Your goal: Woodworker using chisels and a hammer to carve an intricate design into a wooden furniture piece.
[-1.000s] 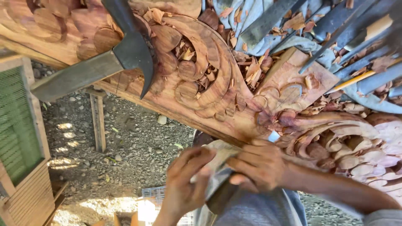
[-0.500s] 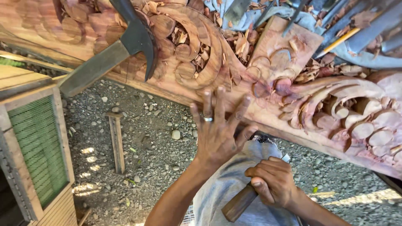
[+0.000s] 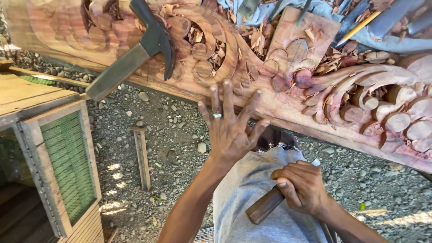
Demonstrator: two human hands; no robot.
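Left hand [image 3: 231,128] spread, 5 fingers splayed near carved plank [image 3: 288,96]; right hand [image 3: 303,186], at 5 o'clock, grips wooden-handled chisel [image 3: 270,203] in reserve.

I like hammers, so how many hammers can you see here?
1. The claw hammer lies on the carved wooden panel at upper left, its handle jutting over the edge. Others may hide among the tools at top right.

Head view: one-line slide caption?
Left hand spread open below a carved plank; right hand holds a wooden-handled tool; hammer rests on the carving.
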